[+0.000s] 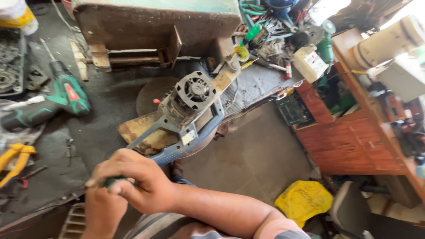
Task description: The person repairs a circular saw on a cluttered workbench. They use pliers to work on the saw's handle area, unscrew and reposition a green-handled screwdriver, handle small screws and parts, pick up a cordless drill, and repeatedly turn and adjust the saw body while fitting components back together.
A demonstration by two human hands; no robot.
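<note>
This is a repair workshop for power tools, cluttered and grimy. A dark, oil-stained workbench fills the left and centre of the frame. At its middle lies an opened power tool with its motor bared. A green cordless drill rests at the left edge, with yellow-handled pliers lower left. Screwdrivers, coiled hoses and loose parts pile up at the upper middle. A worn red wooden cabinet crammed with more gear stands on the right, above a tiled floor.
</note>
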